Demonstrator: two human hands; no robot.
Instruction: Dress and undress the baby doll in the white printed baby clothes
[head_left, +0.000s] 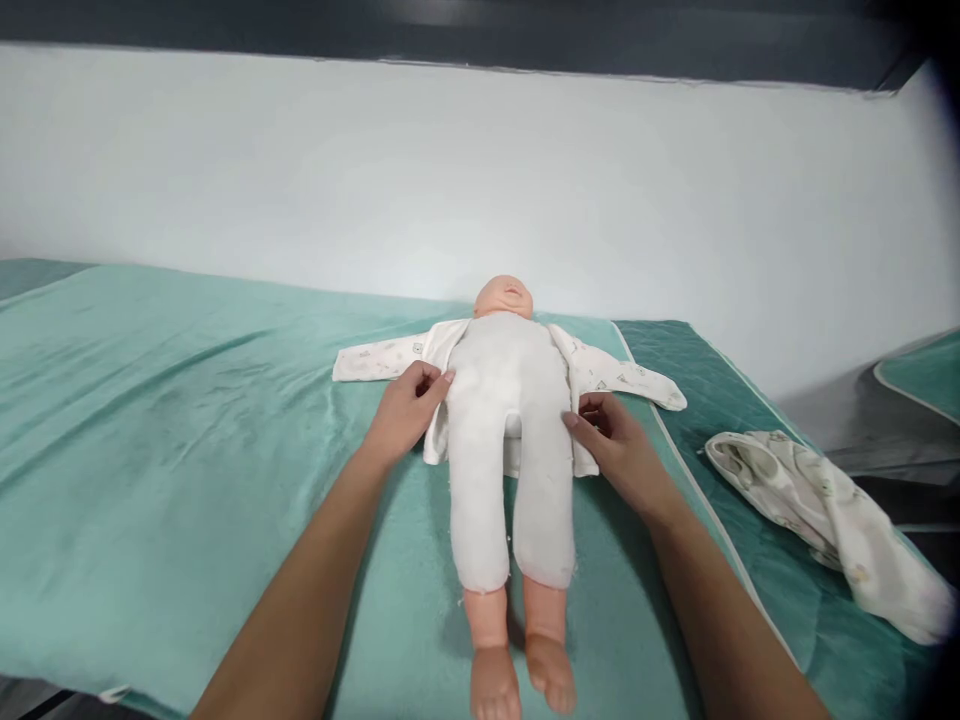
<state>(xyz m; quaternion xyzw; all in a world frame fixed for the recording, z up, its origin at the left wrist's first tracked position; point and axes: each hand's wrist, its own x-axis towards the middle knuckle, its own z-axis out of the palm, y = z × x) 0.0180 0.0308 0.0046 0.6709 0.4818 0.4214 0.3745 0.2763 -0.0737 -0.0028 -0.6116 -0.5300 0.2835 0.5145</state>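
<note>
A baby doll point(510, 380) lies on its back with its head toward the wall and its bare feet toward me. Its torso and legs are white cloth. A white patterned jacket point(382, 359) lies open beneath it, its sleeves spread out to both sides. At the jacket's left edge, my left hand point(411, 405) pinches the fabric beside the doll's waist. On the other side, my right hand point(611, 440) is at the jacket's right edge near the doll's hip, fingers curled with the thumb against the cloth.
A green padded sheet point(187, 450) covers the table under the doll. Crumpled patterned clothing point(825, 510) lies on the darker green cover point(667, 345) at the right. Behind the table stands a white wall point(450, 170). Another green surface point(930, 375) shows at the far right.
</note>
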